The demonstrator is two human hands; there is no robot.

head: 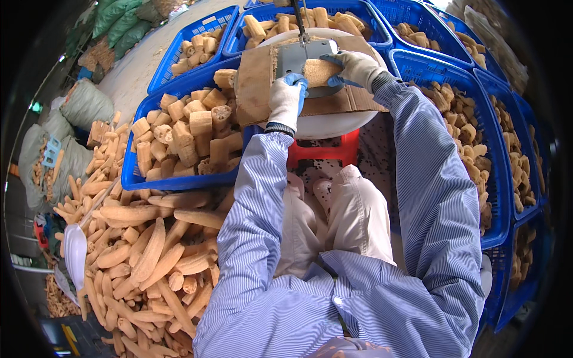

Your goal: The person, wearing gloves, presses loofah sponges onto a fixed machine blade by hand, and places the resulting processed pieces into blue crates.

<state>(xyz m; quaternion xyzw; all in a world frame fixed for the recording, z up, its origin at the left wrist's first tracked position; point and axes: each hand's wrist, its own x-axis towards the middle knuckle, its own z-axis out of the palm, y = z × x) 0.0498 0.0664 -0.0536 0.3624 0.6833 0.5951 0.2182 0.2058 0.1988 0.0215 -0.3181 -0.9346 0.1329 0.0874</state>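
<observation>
My right hand [356, 69], in a white glove with blue-coated fingers, grips a cut loofah piece [320, 73] from its right end. The piece lies over the grey metal plate [288, 58] of a small saw, close to the thin upright blade [306, 51]. My left hand [287, 96], gloved the same way, is at the plate's front edge with its fingers curled. Its fingertips are beside the loofah's left end; whether they hold anything is hidden. Brown cardboard [255, 85] surrounds the plate above a white basin [335, 127].
Blue plastic crates [179, 182] of cut loofah pieces stand left, right and behind the saw. Whole dried loofahs [150, 255] are heaped at my left. A red plastic stool [322, 154] is beneath the basin, before my knees. Stuffed sacks [87, 105] lie farther left.
</observation>
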